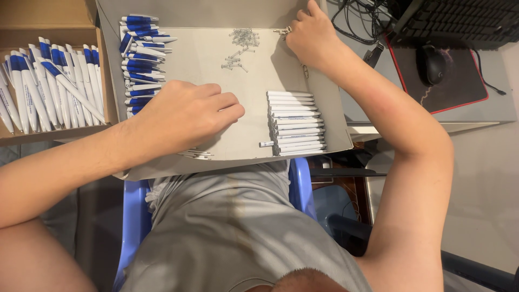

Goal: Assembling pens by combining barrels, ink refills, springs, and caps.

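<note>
Sitting with a cardboard tray (335, 127) on the lap keeps parts sorted within reach: left hand (184, 113) rests loosely curled beside the blue-tipped pens (141, 59), holding nothing visible, while right hand (311, 35) pinches springs (240, 46) at the far edge, near white barrels (296, 123).

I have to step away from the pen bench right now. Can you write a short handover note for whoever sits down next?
Left hand rests knuckles-up on the grey tray, beside the blue-and-white pen parts. Right hand pinches at the tray's far edge, near the small springs. White barrels lie stacked on the right. Finished-looking pens fill the cardboard box on the left. Many loose parts remain.
</note>
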